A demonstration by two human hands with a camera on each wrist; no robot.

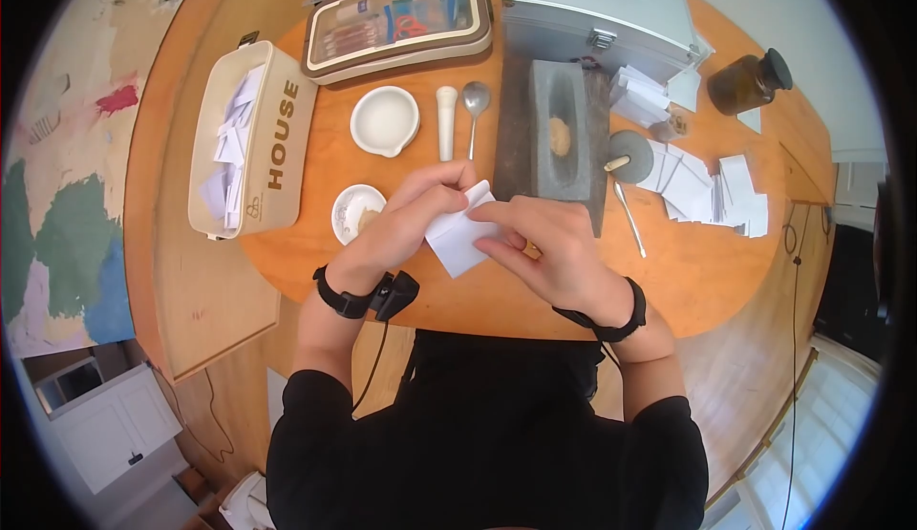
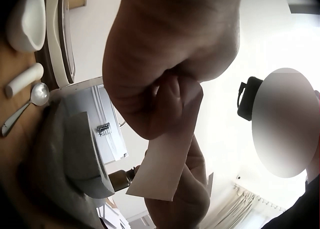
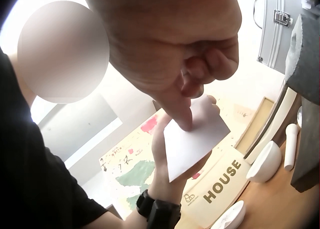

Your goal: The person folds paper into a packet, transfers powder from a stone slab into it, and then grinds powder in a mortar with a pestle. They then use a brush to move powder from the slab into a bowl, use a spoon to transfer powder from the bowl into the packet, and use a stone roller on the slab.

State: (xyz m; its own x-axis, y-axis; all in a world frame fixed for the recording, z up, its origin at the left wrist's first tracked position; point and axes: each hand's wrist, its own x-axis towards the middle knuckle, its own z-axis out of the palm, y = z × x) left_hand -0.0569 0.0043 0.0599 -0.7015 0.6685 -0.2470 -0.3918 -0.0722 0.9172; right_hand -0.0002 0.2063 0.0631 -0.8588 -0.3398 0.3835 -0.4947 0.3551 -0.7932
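A folded piece of white paper (image 1: 460, 251) is held between both hands over the near part of the round table. My left hand (image 1: 417, 207) grips its upper left edge, the thumb lying on the paper. From the other side my right hand (image 1: 554, 245) pinches it with thumb and forefinger, the remaining fingers curled in. In the right wrist view the flat face of the paper (image 3: 192, 144) shows under the right thumb. A narrow flap of the paper (image 2: 162, 171) hangs below the left fist in the left wrist view. By the left wrist sits a small white dish (image 1: 342, 210) with some powder.
Beyond the hands are a white mortar (image 1: 384, 119), a pestle (image 1: 446, 127) and a spoon (image 1: 475, 100). A stone trough (image 1: 544, 181) holds tan powder, with a grinding wheel (image 1: 638, 153) and metal spatula (image 1: 629, 215) alongside. Paper packets (image 1: 690, 191) lie right; a HOUSE bin (image 1: 277, 148) stands left.
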